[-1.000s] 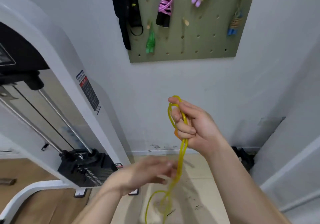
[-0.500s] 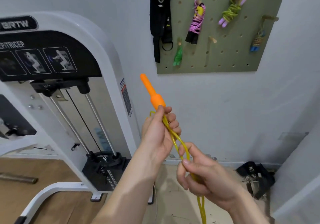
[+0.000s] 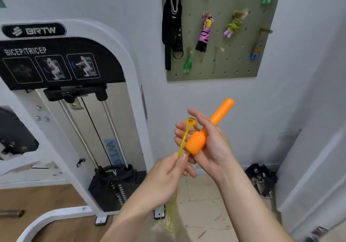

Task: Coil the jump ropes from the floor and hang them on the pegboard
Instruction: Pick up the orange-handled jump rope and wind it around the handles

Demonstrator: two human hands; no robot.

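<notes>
From my remote seat I see my left hand pinching the yellow rope between thumb and fingertips, just below the handles. My right hand sits just above it, touching it, and grips an orange handle that lies slanted across the fingers with its slim end pointing up and right. A second handle shows only its round end, where the rope goes in; I think it is tucked behind the first, but the fingers hide most of it. From the pinch the rope drops behind my left wrist and hangs in loose loops near the tiled floor. On the wall above, the pegboard carries several coiled ropes, and black straps hang at its left edge. A bicep/tricep machine stands to the left.
</notes>
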